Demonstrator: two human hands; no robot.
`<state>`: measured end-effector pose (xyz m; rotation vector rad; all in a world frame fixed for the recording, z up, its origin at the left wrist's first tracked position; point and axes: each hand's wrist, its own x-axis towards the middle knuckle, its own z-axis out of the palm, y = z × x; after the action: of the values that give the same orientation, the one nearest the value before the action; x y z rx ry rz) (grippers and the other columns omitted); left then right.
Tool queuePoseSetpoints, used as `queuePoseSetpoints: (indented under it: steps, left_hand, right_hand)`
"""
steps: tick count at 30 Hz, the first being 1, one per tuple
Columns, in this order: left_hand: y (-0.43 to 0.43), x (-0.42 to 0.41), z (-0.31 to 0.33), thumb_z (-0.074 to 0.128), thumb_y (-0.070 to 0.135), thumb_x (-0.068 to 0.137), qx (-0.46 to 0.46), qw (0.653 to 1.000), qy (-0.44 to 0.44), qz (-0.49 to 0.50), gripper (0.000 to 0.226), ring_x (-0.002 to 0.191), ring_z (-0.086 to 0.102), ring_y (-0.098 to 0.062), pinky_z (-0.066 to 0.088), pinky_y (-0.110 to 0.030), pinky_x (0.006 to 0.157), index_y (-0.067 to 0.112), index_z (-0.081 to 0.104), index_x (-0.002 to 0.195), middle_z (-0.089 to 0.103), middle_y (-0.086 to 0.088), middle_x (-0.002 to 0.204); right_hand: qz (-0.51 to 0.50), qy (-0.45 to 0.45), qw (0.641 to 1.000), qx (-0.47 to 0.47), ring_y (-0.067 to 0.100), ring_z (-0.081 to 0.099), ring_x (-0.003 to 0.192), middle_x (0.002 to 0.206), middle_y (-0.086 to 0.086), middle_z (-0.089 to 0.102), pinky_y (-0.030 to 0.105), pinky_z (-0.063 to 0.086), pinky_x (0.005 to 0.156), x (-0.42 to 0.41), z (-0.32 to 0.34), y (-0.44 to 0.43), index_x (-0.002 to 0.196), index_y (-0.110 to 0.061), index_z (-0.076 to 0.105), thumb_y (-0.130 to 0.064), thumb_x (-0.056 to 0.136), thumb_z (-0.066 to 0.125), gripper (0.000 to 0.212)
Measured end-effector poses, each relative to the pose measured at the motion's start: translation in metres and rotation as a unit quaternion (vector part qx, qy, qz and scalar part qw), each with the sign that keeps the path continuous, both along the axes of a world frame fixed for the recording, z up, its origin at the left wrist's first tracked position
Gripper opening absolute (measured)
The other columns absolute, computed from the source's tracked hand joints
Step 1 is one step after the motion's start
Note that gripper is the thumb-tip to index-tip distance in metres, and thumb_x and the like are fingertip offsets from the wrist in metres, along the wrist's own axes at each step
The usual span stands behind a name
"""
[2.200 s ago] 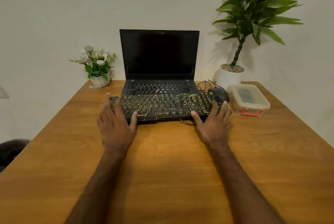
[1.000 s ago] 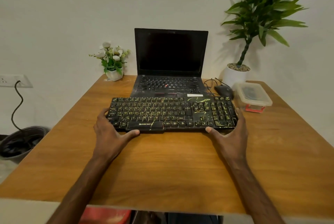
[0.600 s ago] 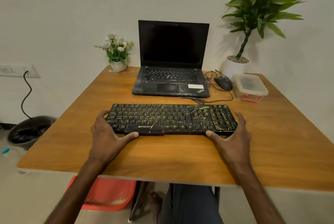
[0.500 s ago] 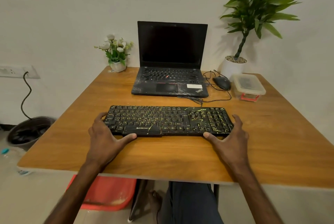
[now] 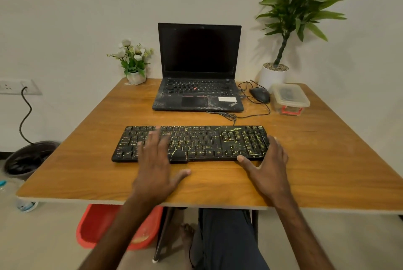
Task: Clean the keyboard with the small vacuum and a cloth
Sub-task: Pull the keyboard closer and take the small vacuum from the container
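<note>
Black and streaked with yellow marks, the keyboard (image 5: 202, 141) lies flat near the front of the wooden worktop (image 5: 327, 160), well apart from the open laptop (image 5: 198, 95) behind it, about where it lay half a second ago. The left hand (image 5: 156, 167) has changed most: it then clasped the keyboard's left end, and now it has let go and moved to the right, spread flat over the keys left of centre with the fingers straight and blurred. Whether they touch the keys cannot be told. It holds nothing. The right hand (image 5: 269, 169) stays at the keyboard's right end as before, open and spread, thumb tip against the front edge and fingers laid along the end. The mouse (image 5: 259, 94) and lidded plastic box (image 5: 291, 97) lie unmoved at the far right.
</note>
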<state>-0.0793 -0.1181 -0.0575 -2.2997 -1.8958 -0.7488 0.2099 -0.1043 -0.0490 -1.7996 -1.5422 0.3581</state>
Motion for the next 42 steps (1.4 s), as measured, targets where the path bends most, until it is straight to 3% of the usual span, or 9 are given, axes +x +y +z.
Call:
queuePoseSetpoints:
  steps: [4,8,14,21,27,33,42]
  left_hand:
    - [0.018,0.078,0.002,0.028,0.077,0.089,-0.013,0.995,0.071,-0.072,0.093,0.154,-0.011,-0.026,0.004,-0.055,0.124,0.019,0.001,0.157,-0.008,-0.01,0.168]
    - [0.038,0.134,0.005,0.038,0.064,0.096,-0.02,0.984,0.116,-0.131,0.082,0.155,0.005,-0.028,0.015,-0.058,0.122,0.014,0.015,0.157,0.004,-0.012,0.168]
    - [0.05,0.157,0.009,0.036,0.061,0.1,-0.044,0.983,0.099,-0.146,0.08,0.155,-0.006,-0.024,-0.002,-0.052,0.125,0.018,0.003,0.16,-0.009,-0.007,0.168]
    - [0.051,0.16,0.014,0.038,0.058,0.101,-0.088,0.982,0.06,-0.156,0.08,0.153,-0.01,-0.017,-0.006,-0.045,0.126,0.025,-0.006,0.159,-0.012,0.002,0.167]
    - [0.052,0.159,0.01,0.044,0.056,0.1,-0.07,0.983,0.036,-0.168,0.078,0.153,-0.002,-0.016,-0.013,-0.038,0.12,0.023,0.004,0.159,-0.003,0.002,0.168]
    - [0.05,0.158,0.013,0.045,0.055,0.1,-0.078,0.983,0.025,-0.165,0.079,0.154,-0.002,-0.017,-0.009,-0.041,0.124,0.023,0.005,0.16,-0.004,0.002,0.168]
    - [0.041,0.155,0.012,0.046,0.053,0.099,-0.043,0.983,0.026,-0.174,0.075,0.154,0.007,-0.02,-0.002,-0.042,0.124,0.02,0.015,0.159,0.008,-0.002,0.168]
  right_hand:
    - [0.004,0.007,1.0,0.013,0.021,0.002,0.149,0.163,0.004,0.01,0.047,0.017,0.119,-0.001,0.001,-0.002,0.155,-0.019,0.013,-0.06,0.081,0.065,0.099]
    - [-0.006,0.059,0.997,0.055,0.02,0.008,0.147,0.161,0.004,0.018,0.047,0.018,0.12,0.007,0.002,0.003,0.148,-0.02,0.031,-0.05,0.09,0.06,0.071]
    - [-0.055,0.059,0.991,0.108,0.02,0.011,0.147,0.16,0.004,0.02,0.049,0.016,0.119,0.047,0.002,0.051,0.142,-0.021,0.04,-0.045,0.1,0.044,0.049]
    - [-0.105,-0.031,0.984,0.143,0.028,0.017,0.147,0.159,0.011,0.023,0.055,0.019,0.117,0.093,0.009,0.138,0.144,-0.015,0.038,-0.034,0.101,0.046,0.048]
    - [-0.101,-0.147,0.983,0.041,0.026,0.005,0.15,0.163,0.008,0.013,0.069,0.007,0.113,0.104,0.002,0.172,0.154,-0.014,0.018,-0.034,0.1,0.042,0.062]
    - [-0.155,-0.289,0.944,0.042,0.031,0.029,0.137,0.142,0.013,0.04,0.072,0.014,0.109,0.088,0.007,0.148,0.142,-0.017,0.04,-0.039,0.097,0.045,0.05]
    - [-0.167,-0.279,0.943,0.064,0.028,0.037,0.128,0.131,0.01,0.046,0.072,0.018,0.107,0.068,0.009,0.057,0.129,-0.021,0.052,-0.05,0.096,0.047,0.044]
